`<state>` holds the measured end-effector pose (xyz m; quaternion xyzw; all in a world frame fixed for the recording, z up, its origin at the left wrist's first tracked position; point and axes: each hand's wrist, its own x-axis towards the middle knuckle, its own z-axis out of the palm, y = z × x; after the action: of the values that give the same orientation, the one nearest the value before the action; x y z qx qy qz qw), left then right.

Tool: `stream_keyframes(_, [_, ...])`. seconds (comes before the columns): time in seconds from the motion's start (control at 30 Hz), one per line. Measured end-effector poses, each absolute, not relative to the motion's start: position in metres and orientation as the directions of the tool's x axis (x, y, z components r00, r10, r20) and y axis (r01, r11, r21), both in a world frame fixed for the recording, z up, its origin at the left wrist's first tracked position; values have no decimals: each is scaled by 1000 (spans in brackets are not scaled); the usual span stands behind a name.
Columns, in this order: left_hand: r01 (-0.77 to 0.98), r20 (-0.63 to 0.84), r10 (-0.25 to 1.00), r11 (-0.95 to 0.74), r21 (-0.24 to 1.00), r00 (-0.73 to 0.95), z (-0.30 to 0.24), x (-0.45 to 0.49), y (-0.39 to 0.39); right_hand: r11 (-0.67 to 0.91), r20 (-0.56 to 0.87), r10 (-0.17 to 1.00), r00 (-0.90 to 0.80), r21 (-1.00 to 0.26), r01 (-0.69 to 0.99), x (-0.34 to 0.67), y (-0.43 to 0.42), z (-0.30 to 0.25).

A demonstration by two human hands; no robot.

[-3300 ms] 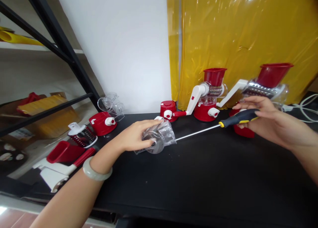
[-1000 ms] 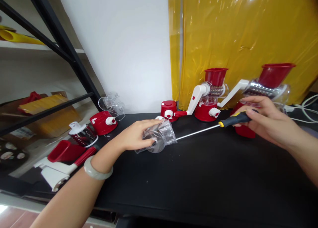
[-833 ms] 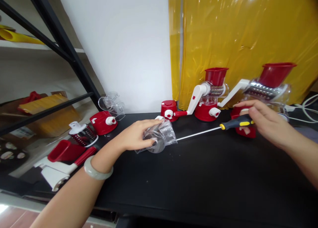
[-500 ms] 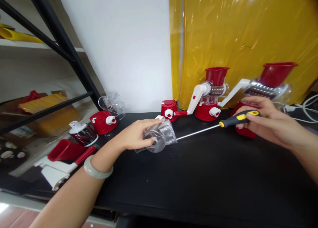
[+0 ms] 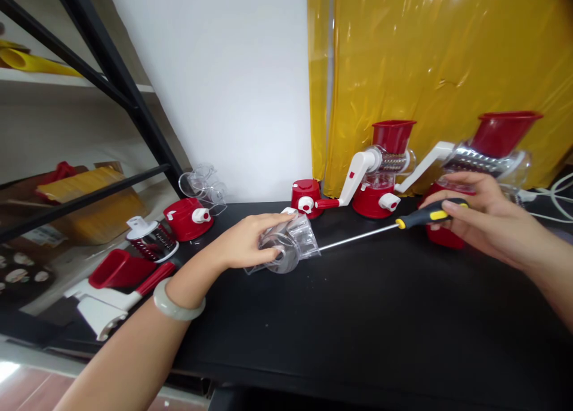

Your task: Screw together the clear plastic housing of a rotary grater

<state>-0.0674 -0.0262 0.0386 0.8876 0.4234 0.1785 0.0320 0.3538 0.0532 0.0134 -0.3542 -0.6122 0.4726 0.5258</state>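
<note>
My left hand (image 5: 253,241) is closed around a clear plastic grater housing (image 5: 286,247), which lies on its side on the black tabletop (image 5: 358,321). Between the fingers and thumb of my right hand (image 5: 487,220) is the black and yellow handle of a screwdriver (image 5: 430,214). Its long steel shaft points left, and the tip reaches the open end of the housing. What the tip touches inside cannot be made out. Just behind the housing stands a small red base (image 5: 305,197) with a white knob.
Two assembled red drum graters (image 5: 380,172) with white cranks stand at the back right, before yellow sheeting (image 5: 439,58). On the left are a red base (image 5: 187,220), a drum blade (image 5: 152,242), a red hopper (image 5: 119,267), a white crank (image 5: 101,306) and another clear housing (image 5: 203,184).
The camera view has shifted slightly. The screwdriver handle has turned in my right hand, so its yellow patches show differently. My left hand and the housing stay in place.
</note>
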Motion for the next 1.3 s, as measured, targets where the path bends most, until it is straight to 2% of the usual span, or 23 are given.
stream_keyframes(0.1, [740,291,765,-638,215,575,38,-68,-26,377,338,922,-187,-894,243,353,56,9])
stream_keyframes(0.17, [742,287,768,-634,218,572,38,-68,-26,391,340,918,-202,-856,338,352,56,8])
stream_keyframes(0.23, [747,282,774,-627,221,567,39,-68,-26,371,328,924,-198,-894,251,351,55,10])
stream_keyframes(0.33, [754,276,780,-620,217,562,40,-68,-26,307,298,931,-212,-952,10,351,53,14])
stream_keyframes(0.4, [755,277,779,-620,213,562,40,-68,-26,286,294,932,-211,-956,-67,353,52,16])
stream_keyframes(0.53, [752,282,778,-622,219,562,39,-68,-26,318,328,924,-198,-944,-82,354,51,14])
stream_keyframes(0.7, [753,276,781,-619,225,560,39,-69,-26,324,305,940,-154,-939,118,348,52,10])
stream_keyframes(0.87, [759,269,785,-613,218,557,39,-69,-26,248,277,941,-197,-955,-160,345,48,16])
stream_keyframes(0.93, [761,270,787,-612,218,555,40,-68,-26,236,277,937,-215,-952,-195,347,46,18])
stream_keyframes(1.07, [759,273,787,-612,222,554,41,-66,-26,285,308,924,-229,-950,-128,348,46,16])
stream_keyframes(1.23, [770,267,791,-604,205,550,43,-67,-28,414,384,903,-191,-897,154,348,53,10])
stream_keyframes(1.3, [791,249,812,-577,204,528,46,-68,-29,416,377,906,-193,-878,237,349,55,8])
